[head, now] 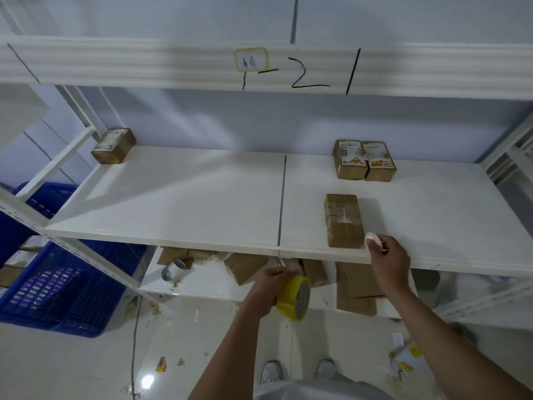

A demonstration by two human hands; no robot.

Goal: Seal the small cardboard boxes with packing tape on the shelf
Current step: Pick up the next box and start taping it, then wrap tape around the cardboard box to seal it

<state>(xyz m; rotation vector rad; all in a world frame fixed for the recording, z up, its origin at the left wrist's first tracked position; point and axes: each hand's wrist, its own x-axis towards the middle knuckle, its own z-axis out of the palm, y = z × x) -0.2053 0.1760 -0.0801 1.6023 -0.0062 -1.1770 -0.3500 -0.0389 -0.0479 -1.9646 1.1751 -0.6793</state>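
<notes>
A small brown cardboard box with clear tape across its top stands near the front of the white shelf. Just to its lower right, my right hand pinches a small pale object at the shelf's front edge; what it is I cannot tell. Below the shelf edge, my left hand grips a yellow roll of packing tape. Two labelled boxes sit side by side at the back right. Another labelled box rests at the back left corner.
The upper shelf beam carries handwritten marks and a label. A lower shelf holds flattened cardboard and a grey tube. Blue plastic crates stand at the left. Paper scraps and a cable lie on the floor.
</notes>
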